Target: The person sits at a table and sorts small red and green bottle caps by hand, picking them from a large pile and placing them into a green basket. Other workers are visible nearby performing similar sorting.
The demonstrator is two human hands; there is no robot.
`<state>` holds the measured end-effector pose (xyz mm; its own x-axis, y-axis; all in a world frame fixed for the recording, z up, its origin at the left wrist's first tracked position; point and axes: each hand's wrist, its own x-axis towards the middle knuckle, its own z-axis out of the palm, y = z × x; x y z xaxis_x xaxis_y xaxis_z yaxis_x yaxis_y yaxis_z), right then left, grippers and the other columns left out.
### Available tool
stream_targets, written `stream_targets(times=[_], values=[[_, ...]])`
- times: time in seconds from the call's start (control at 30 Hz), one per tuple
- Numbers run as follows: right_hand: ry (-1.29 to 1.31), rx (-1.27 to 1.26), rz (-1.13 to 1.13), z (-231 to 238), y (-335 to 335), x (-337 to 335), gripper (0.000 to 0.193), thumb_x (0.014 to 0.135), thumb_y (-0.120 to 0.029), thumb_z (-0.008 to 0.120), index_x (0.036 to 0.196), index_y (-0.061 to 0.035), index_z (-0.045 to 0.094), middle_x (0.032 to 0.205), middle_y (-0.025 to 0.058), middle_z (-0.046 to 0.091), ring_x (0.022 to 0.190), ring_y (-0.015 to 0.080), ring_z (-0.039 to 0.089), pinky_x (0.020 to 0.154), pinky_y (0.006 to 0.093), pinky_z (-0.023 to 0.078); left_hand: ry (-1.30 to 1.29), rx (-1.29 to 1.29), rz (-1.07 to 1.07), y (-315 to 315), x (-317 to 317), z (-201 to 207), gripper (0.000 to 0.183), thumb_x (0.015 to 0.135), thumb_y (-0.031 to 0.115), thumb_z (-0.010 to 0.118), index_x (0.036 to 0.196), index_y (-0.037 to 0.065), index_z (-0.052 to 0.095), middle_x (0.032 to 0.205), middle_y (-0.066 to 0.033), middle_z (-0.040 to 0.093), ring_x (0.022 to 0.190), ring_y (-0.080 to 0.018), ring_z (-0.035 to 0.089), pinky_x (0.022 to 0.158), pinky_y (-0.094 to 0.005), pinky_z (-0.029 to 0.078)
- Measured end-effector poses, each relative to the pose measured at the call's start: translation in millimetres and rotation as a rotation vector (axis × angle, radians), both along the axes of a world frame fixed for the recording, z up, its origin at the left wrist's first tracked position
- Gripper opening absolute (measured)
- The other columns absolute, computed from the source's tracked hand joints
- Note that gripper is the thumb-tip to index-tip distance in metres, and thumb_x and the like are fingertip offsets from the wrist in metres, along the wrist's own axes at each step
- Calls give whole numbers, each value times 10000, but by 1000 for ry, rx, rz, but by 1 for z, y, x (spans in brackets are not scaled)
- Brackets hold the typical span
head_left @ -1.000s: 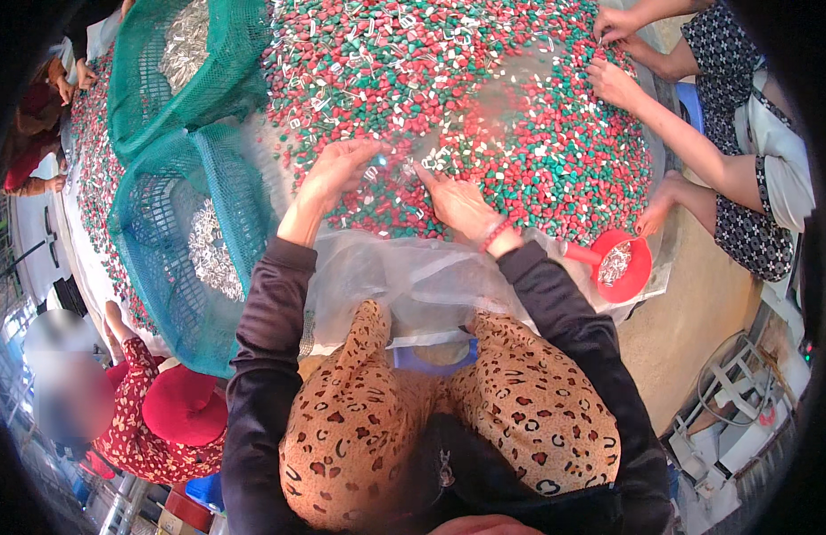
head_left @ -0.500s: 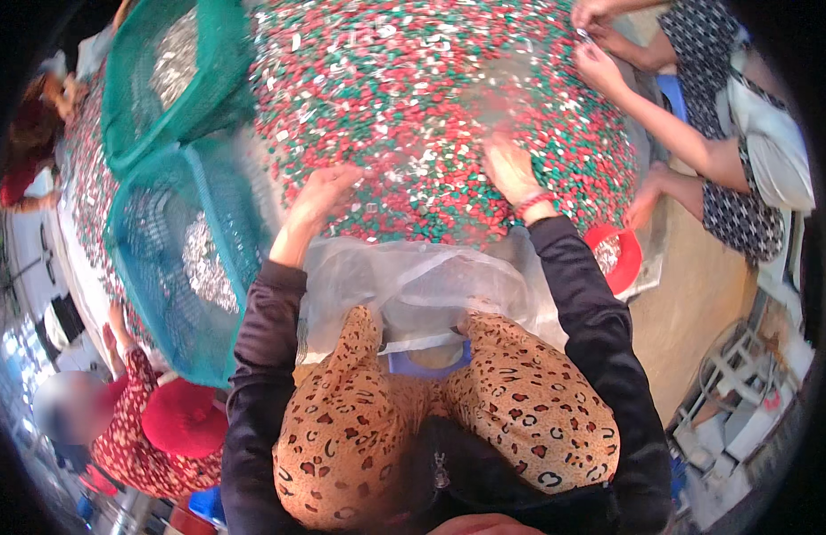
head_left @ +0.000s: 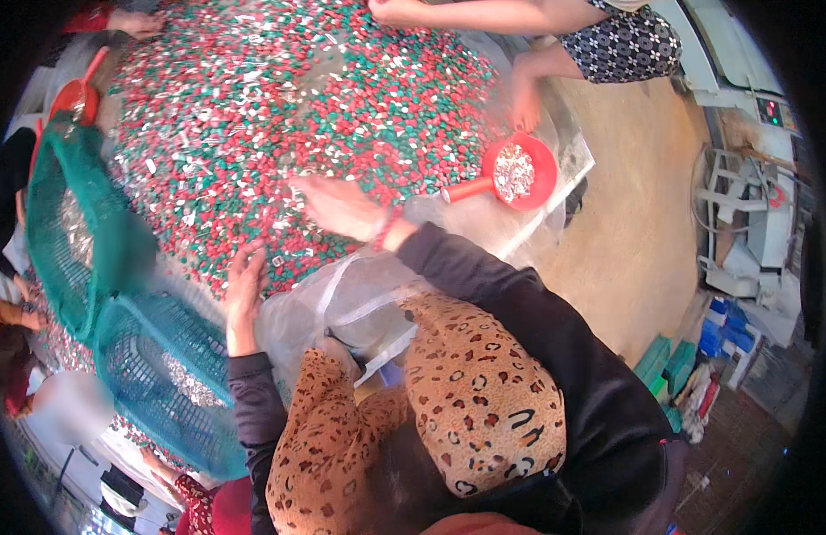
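A broad spread of small red and green pieces, mixed with white and silvery bits, lies before me. My left hand is at its near edge, fingers raised and a little apart, with nothing visible in them. My right hand, with a red bracelet at the wrist, reaches left low over the pieces. Its fingers are stretched out and somewhat blurred, and no held thing shows. Translucent sheeting lies between the pile and my knees.
To the left stand a blue mesh basket and a green mesh basket, both holding silvery bits. A red scoop of such bits is at the right edge, near a co-worker's foot. Other people sit around the pile.
The view has swung to the right, bringing the red scoop and floor further in. My right hand has swept left across the pieces, closer to my left hand.
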<state>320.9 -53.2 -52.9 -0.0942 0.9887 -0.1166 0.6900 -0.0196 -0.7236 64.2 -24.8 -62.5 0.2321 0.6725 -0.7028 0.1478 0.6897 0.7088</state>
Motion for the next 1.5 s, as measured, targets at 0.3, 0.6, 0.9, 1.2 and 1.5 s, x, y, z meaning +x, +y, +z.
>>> stream_targets(times=[0.3,0.6,0.9,1.2,1.5], values=[[-44,-169,-207,102,-103,19,488,833,-37,555,1315,-15,486,1247,205,582,1101,336,594,927,394,466,-621,-115,172,-69,-11,74,251,956,116,504,1172,-10,527,1115,-163,614,1018,-278,627,878,-392,527],[-153,60,-118,111,-63,4,401,906,-113,560,1282,19,515,1129,252,623,954,370,641,818,416,504,-186,783,488,156,-209,257,386,929,255,564,1248,67,456,1076,-125,624,947,-273,641,790,-388,528],[-171,29,243,46,33,-46,253,873,-134,569,1111,-50,595,1039,180,627,923,391,615,793,463,500,414,985,-433,106,-129,92,200,859,192,643,999,60,695,928,-111,709,810,-190,682,734,-325,531],[-104,-140,572,12,18,-98,255,801,-181,653,1031,-80,612,1008,124,611,951,326,617,762,439,512,584,788,-638,-1,-78,14,354,736,133,755,1045,43,608,1023,-151,595,926,-324,629,774,-410,517],[-98,6,402,-16,7,-74,222,791,-130,655,1001,-67,619,996,115,541,1018,315,555,798,428,501,388,383,-283,-10,-69,12,217,827,58,673,1032,28,607,977,-134,643,837,-230,667,734,-326,531]])
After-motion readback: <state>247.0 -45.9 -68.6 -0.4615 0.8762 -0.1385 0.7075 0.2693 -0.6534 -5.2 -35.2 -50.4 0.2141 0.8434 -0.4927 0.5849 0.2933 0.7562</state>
